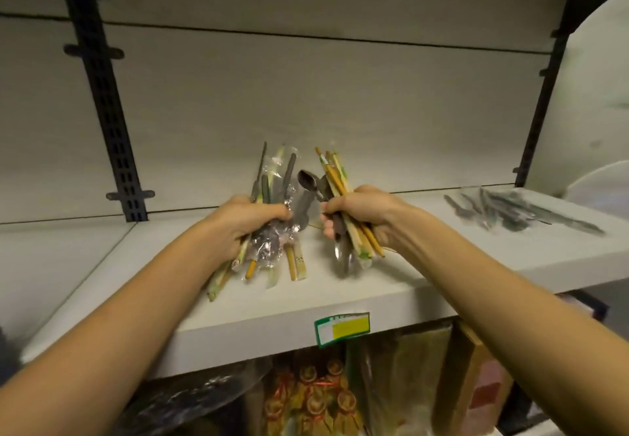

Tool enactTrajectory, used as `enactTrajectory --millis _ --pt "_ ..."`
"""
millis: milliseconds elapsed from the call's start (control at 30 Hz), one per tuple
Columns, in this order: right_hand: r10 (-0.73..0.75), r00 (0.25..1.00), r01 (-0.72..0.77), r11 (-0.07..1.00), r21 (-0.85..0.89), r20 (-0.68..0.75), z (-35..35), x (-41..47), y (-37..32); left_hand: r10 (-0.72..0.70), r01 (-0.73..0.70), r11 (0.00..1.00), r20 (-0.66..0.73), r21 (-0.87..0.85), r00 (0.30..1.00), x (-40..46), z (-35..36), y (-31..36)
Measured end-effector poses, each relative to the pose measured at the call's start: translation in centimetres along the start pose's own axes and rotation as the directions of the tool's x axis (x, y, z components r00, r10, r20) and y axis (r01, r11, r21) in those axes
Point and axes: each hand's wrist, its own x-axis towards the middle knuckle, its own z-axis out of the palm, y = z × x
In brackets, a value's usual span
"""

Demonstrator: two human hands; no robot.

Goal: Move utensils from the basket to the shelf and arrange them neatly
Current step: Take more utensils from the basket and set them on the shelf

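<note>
My left hand (243, 228) grips a mixed bundle of utensils (272, 183): plastic-wrapped chopsticks, dark handles and a dark spoon, held just above the white shelf (238, 313). My right hand (360, 216) grips a second bundle of wooden chopsticks (335, 173) together with metal spoons (342, 258) whose bowls hang down towards the shelf. Both bundles stand roughly upright, close together at the shelf's middle. The basket is not in view.
A row of dark wrapped utensils (520, 211) lies on the shelf at the right. A green and yellow label (342, 328) is stuck to the shelf's front edge. Packaged goods (313, 398) fill the shelf below. Black slotted uprights (112, 122) flank the back wall.
</note>
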Motion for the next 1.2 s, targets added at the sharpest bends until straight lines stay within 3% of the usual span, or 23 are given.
enactTrajectory --millis 133,267,400,833,1067,1200 --pt "0.000 0.999 0.007 0.992 -0.129 0.054 0.3 2.4 0.2 -0.012 0.015 0.999 -0.060 0.049 0.998 0.6 -0.3 0.2" --pt "0.001 0.994 0.003 0.999 -0.042 0.108 0.3 4.2 0.8 0.000 0.012 0.996 -0.133 0.085 0.991 1.0 0.0 0.2" --pt "-0.034 0.986 0.033 0.999 0.006 0.161 0.1 5.0 1.6 0.001 -0.002 1.000 -0.135 -0.005 0.991 0.9 0.1 -0.2" --pt "-0.061 0.984 0.074 0.995 -0.071 0.167 -0.8 4.0 1.3 0.010 -0.021 0.998 -0.173 -0.062 0.985 0.3 -0.1 -0.8" --pt "-0.033 0.987 0.035 0.999 -0.012 0.158 -0.8 4.6 1.0 0.041 -0.047 0.998 -0.124 -0.048 0.991 0.8 0.2 -0.5" --pt "-0.001 0.982 -0.042 0.974 0.223 0.188 -1.7 5.1 0.3 0.085 -0.094 0.993 -0.138 -0.067 0.987 0.8 0.4 0.2"
